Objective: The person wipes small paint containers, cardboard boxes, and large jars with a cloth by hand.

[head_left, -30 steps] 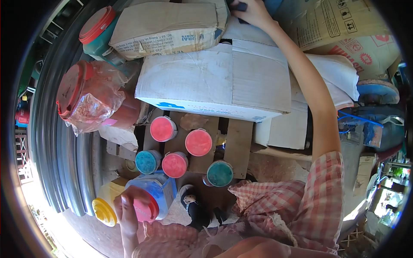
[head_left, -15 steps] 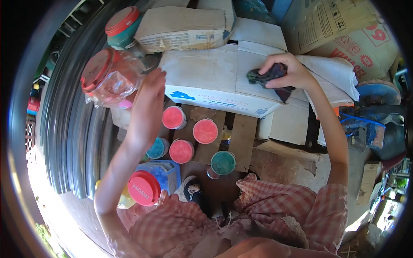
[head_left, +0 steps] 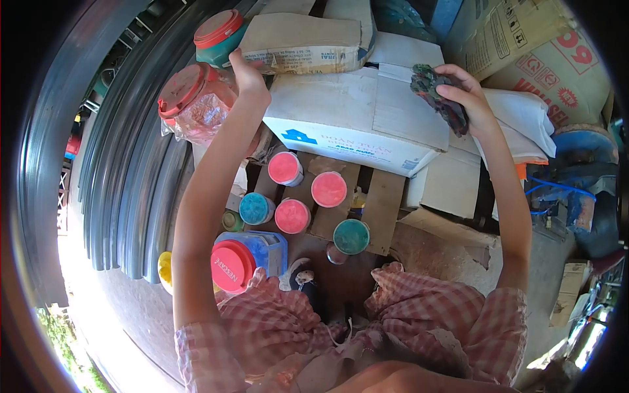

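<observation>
My right hand (head_left: pixel 468 98) is closed on a dark, crumpled rag (head_left: pixel 440 98) over the top of the white cardboard box (head_left: pixel 334 98). Up at the left, my left hand (head_left: pixel 250 75) has its fingers apart, right at the end of a worn brown carton (head_left: pixel 314 49). Close beside that hand stands a green jar with a red lid (head_left: pixel 218 31). Below it, nearer my forearm, is a clear plastic-wrapped jar (head_left: pixel 193 98) with a red lid.
Several small tubs with pink (head_left: pixel 329 189), blue (head_left: pixel 255 208) and green (head_left: pixel 351 236) tops stand on a wooden pallet (head_left: pixel 377 216). A blue jar with a red lid (head_left: pixel 232 265) is by my knee. Long grey pipes (head_left: pixel 124 164) line the left; large cartons (head_left: pixel 517 39) rise at the right.
My left hand has moved up to the brown carton's end beside the green jar. My right hand has carried the rag slightly up and right across the box. The view has shifted slightly.
</observation>
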Demonstrator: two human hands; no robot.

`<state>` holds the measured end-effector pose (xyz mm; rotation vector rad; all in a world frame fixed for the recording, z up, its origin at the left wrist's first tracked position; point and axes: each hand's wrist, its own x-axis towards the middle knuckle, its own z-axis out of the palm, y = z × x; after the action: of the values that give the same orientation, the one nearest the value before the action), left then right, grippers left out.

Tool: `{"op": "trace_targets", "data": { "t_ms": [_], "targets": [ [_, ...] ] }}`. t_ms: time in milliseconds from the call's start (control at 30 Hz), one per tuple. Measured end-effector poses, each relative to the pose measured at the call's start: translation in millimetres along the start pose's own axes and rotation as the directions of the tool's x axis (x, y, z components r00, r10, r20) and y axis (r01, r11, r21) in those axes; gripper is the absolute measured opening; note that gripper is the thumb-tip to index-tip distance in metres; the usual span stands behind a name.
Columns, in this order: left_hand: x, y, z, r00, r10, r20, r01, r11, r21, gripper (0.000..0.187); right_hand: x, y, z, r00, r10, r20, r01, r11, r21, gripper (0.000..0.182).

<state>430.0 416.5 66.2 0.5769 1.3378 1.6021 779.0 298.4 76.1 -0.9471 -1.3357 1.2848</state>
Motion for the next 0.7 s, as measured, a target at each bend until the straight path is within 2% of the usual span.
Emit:
{"op": "trace_targets", "data": {
  "t_ms": [67,167,267,333,367,500,533,567,600,633,667,700],
  "targets": [
    [-10.3,5.9,3.4,1.0,-0.01,0.023,0.01,1.0,0.001,0.064,0.5,-1.1,5.1,0.999,0.021,-0.037,-0.021,1.0,0.008,0.036],
    [48.2,-15.7,-7.6,0.948,0.104,0.302,-0.051,0.983,-0.178,0.068,4.0,-0.2,7.9,0.992,0.042,-0.122,-0.038,0.999,0.035,0.037],
    [20.3,3.2,-8.9,0.972,-0.171,0.16,0.157,0.982,0.101,0.082,5.5,4.7,7.0,0.984,0.059,-0.17,-0.051,0.997,0.053,0.036],
    [31.0,-0.3,-11.3,0.965,-0.192,0.178,0.182,0.981,0.071,0.084,3.1,2.0,14.4,0.98,0.059,-0.192,-0.052,0.998,0.04,0.035],
    [37.2,-2.0,-12.4,0.961,-0.203,0.188,0.196,0.979,0.054,0.086,1.4,-0.2,20.1,0.983,0.008,-0.185,-0.011,1.0,-0.016,0.034],
    [37.5,21.4,-5.5,0.88,-0.436,0.187,0.43,0.9,0.074,0.088,7.8,3.6,46.6,0.984,-0.151,-0.093,0.121,0.955,-0.27,0.029],
    [36.8,24.6,-2.7,0.88,-0.429,0.204,0.422,0.903,0.08,0.089,14.7,7.0,53.7,0.982,-0.181,-0.053,0.154,0.93,-0.335,0.028],
    [35.6,26.7,0.9,0.881,-0.419,0.221,0.411,0.908,0.083,0.089,23.5,15.6,62.4,0.968,-0.25,-0.008,0.214,0.842,-0.496,0.028],
    [31.7,31.4,5.2,0.882,-0.407,0.237,0.399,0.913,0.084,0.09,32.5,30.9,73.1,0.912,-0.402,0.078,0.348,0.659,-0.667,0.027],
    [22.2,39.5,14.4,0.909,-0.402,0.11,0.393,0.914,0.098,0.081,36.8,40.9,86.8,0.896,-0.429,0.117,0.327,0.458,-0.826,0.026],
    [17.1,46.2,20.1,0.901,-0.412,0.134,0.406,0.911,0.07,0.082,40.7,48.1,99.9,0.88,-0.446,0.162,0.286,0.227,-0.931,0.026],
    [14.9,51.9,24.8,0.893,-0.421,0.158,0.42,0.907,0.042,0.084,47.1,50.7,111.2,0.895,-0.426,0.133,0.231,0.187,-0.955,0.026]
  ]
}}
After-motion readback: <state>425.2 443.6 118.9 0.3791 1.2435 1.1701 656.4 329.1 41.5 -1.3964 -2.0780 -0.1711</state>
